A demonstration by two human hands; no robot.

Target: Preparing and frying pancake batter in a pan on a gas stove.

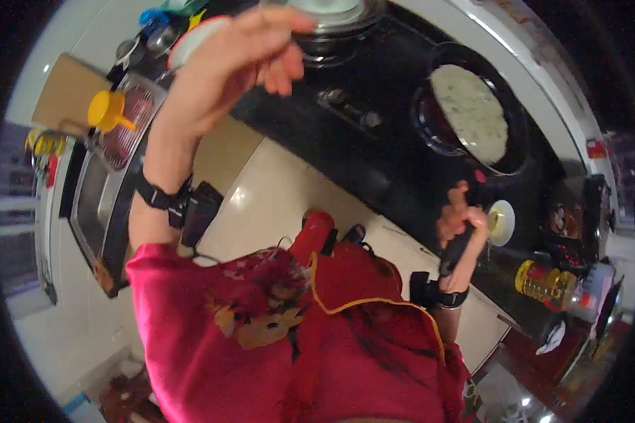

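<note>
My right hand (461,217) grips the black handle (455,254) of a dark frying pan (514,113). The pan looks tilted over the black cooktop, partly covering a round burner (428,124). Inside it spreads a pale pancake (471,113) with green flecks. At the upper left my left hand (243,58) is raised with nothing visible in it, thumb and fingers apart. Its fingertips overlap the view of a lidded pot (344,26), and I cannot tell whether they touch it.
A yellow scoop (107,112) rests on a wire basket by the steel sink (98,211). Near my left wrist is a white bowl with a red rim (196,42). Right of my right hand are a small pale dish (501,223) and an oil bottle (545,283). Cooktop knobs (349,108) face me.
</note>
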